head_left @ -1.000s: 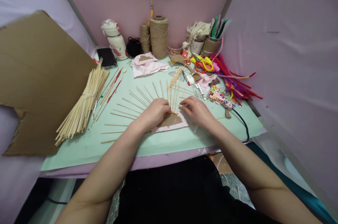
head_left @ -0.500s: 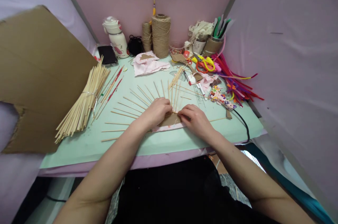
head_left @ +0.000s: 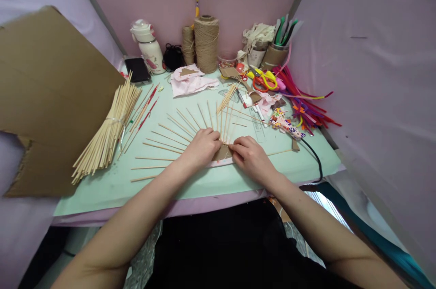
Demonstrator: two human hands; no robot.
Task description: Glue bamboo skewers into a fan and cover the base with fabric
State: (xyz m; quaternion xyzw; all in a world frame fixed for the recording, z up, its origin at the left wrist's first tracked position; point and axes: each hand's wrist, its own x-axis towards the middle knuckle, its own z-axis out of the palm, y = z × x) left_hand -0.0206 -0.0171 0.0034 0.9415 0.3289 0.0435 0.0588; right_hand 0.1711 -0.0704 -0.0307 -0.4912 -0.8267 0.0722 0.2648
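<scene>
A half-round cardboard piece [head_left: 224,152] with a pink-white fabric edge lies near the table's front. Thin bamboo sticks [head_left: 176,126] fan out from its curved rim to the left and back. My left hand [head_left: 203,144] rests over the left of the cardboard, fingers curled together at the rim where the sticks meet. Across a small gap, my right hand [head_left: 250,152] pinches at the same rim, thumb and forefinger together. What lies between the fingertips of either hand is too small or hidden to make out. Both palms cover parts of the cardboard.
A tied bundle of sticks [head_left: 105,132] leans by a large cardboard sheet [head_left: 51,98] at left. A white bottle [head_left: 152,52], twine spools [head_left: 206,46] and pink fabric [head_left: 192,84] stand behind. Scissors [head_left: 265,80], pipe cleaners [head_left: 306,102] and a patterned glue gun [head_left: 284,123] with its cord lie right.
My left hand has shifted slightly right and down along the rim, covering more of the cardboard. My right hand stays pinching at nearly the same place. The view has tilted a little.
</scene>
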